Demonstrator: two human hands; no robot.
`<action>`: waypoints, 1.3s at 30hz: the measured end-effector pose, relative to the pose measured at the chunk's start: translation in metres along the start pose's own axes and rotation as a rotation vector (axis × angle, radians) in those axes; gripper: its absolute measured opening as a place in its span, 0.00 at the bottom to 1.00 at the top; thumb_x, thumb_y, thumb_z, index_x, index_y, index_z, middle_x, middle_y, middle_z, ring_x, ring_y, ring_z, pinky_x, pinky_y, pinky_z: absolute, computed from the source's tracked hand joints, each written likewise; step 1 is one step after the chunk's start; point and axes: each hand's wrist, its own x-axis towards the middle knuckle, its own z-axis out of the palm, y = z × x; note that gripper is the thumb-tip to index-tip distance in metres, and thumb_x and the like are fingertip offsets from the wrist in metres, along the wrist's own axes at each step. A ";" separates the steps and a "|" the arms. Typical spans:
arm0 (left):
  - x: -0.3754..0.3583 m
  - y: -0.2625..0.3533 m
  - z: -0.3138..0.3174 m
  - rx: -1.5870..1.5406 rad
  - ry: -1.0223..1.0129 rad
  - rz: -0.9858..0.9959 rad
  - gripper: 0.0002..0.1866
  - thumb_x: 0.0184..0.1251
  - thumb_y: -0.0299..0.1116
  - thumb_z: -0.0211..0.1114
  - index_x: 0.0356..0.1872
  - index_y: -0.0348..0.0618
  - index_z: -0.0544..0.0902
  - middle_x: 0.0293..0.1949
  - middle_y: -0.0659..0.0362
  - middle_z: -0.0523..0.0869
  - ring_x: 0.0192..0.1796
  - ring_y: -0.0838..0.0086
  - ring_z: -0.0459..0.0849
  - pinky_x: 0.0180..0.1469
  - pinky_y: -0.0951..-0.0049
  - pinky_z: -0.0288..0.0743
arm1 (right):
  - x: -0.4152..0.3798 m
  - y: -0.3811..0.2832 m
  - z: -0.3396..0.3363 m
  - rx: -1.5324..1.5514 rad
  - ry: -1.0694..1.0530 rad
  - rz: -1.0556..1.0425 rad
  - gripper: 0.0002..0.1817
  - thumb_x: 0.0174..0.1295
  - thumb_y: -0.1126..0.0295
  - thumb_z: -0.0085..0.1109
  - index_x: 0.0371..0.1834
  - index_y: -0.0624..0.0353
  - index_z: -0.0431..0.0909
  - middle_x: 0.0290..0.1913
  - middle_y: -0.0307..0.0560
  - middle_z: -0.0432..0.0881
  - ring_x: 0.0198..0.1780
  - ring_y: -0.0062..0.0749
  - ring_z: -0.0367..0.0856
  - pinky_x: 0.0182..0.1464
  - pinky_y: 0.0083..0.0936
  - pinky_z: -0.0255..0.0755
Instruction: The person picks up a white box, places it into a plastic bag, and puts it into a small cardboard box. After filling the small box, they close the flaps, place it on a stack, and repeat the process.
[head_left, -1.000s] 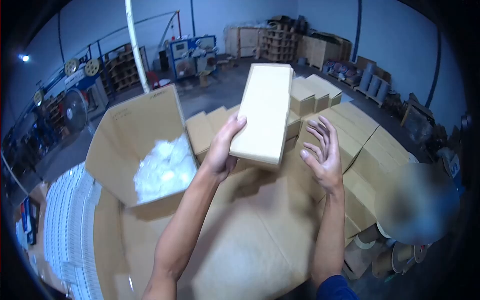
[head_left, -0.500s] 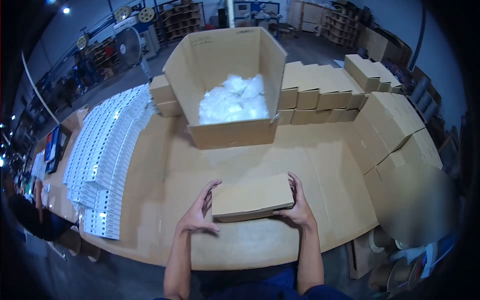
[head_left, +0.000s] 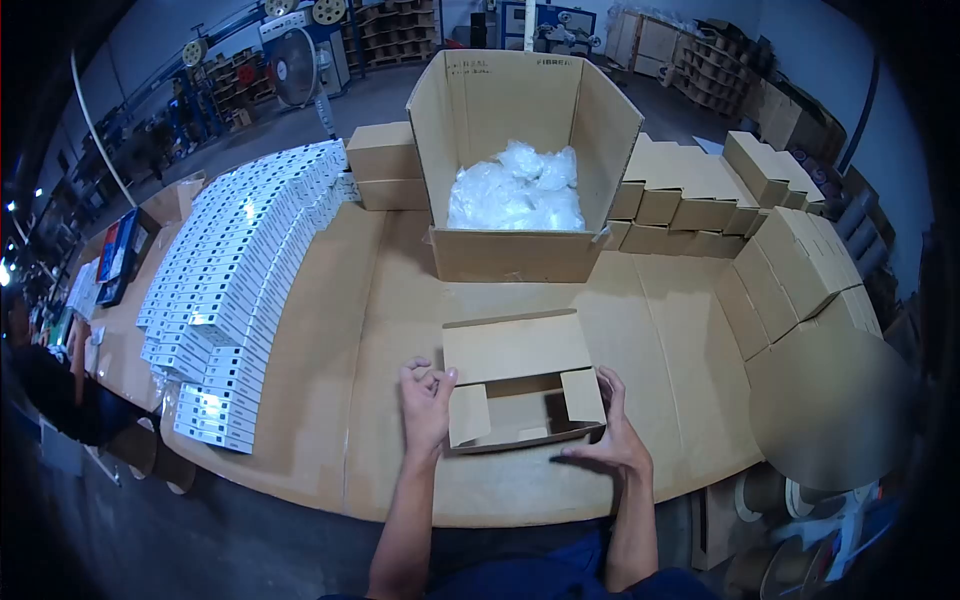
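Observation:
A small brown cardboard box sits in front of me with its lid raised toward the back. Its two end flaps stick out over the opening, and the part of the inside that shows holds nothing. At the box's left edge is my left hand, fingers curled and thumb against the cardboard. My right hand is beside the right end, with thumb and fingers spread around the near corner. Whether its fingertips press on the box is hard to make out.
Behind stands a large open carton holding clear plastic bags. Stacked white boxes line the left side. Closed brown boxes are piled at the back right and along the right edge. Another person's arm shows far left.
The small box's lid has swung up and back, exposing the flaps and inside. My left hand's fingers have curled in. The view has shifted, so the scene appears further right.

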 end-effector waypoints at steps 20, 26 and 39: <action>0.095 -0.012 0.096 0.612 -0.132 0.644 0.37 0.48 0.25 0.73 0.65 0.39 0.70 0.64 0.45 0.71 0.69 0.52 0.72 0.75 0.56 0.66 | 0.129 0.040 -0.026 -0.346 0.338 -0.014 0.45 0.59 0.63 0.69 0.82 0.57 0.63 0.84 0.63 0.56 0.82 0.60 0.57 0.80 0.47 0.57; 0.131 -0.029 0.110 0.531 0.059 0.735 0.24 0.55 0.29 0.73 0.50 0.36 0.70 0.53 0.48 0.71 0.52 0.58 0.75 0.61 0.57 0.75 | 0.162 0.044 -0.026 -0.357 0.364 0.005 0.45 0.59 0.64 0.67 0.82 0.59 0.62 0.82 0.63 0.58 0.82 0.60 0.57 0.80 0.46 0.58; 0.151 -0.044 0.117 0.527 0.174 0.723 0.21 0.85 0.46 0.54 0.54 0.34 0.71 0.49 0.47 0.77 0.52 0.55 0.78 0.56 0.59 0.73 | 0.176 0.046 -0.043 -0.338 0.829 -0.141 0.32 0.79 0.72 0.43 0.84 0.57 0.50 0.56 0.73 0.83 0.60 0.61 0.83 0.62 0.46 0.73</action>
